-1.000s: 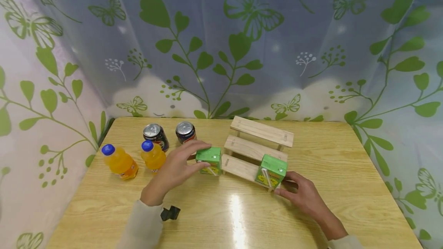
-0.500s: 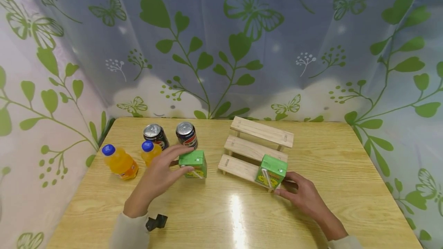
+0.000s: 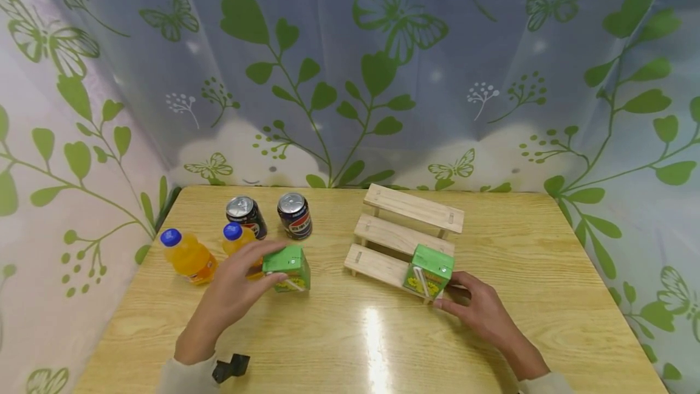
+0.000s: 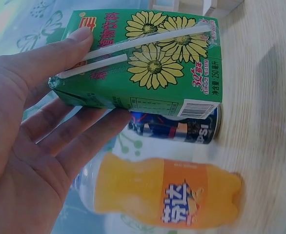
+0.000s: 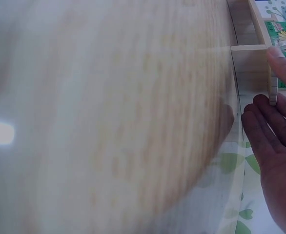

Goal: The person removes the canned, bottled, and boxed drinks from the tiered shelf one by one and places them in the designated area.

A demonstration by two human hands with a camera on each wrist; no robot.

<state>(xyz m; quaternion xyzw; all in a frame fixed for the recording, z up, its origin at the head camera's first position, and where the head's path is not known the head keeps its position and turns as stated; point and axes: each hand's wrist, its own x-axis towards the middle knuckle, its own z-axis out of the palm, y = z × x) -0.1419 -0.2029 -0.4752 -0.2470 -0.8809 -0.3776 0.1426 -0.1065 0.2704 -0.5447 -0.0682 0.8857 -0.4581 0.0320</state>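
Note:
My left hand [image 3: 226, 293] grips a green drink carton [image 3: 294, 272] with yellow flowers and a white straw on its front. In the left wrist view the thumb lies on the front of this carton [image 4: 157, 61], the other fingers behind; whether its base touches the table cannot be told. A three-step wooden rack [image 3: 391, 233] stands to the right, bearing a second green carton [image 3: 429, 267] at the right end of its lowest step. There my right hand [image 3: 483, 309] pinches the rack's end, the thumb on its front edge in the right wrist view.
Left of the rack stand two dark soda cans [image 3: 295, 219] [image 3: 245, 214]. Two orange drink bottles with blue caps, an outer bottle [image 3: 191, 257] and an inner bottle [image 3: 235, 237] partly behind my left hand, stand nearby. A patterned curtain [image 3: 339, 78] hangs behind the wooden table [image 3: 519, 248].
My left hand has moved left and slightly nearer with its carton, away from the rack, uncovering the right-hand can. My right hand, the rack and the second carton have stayed put.

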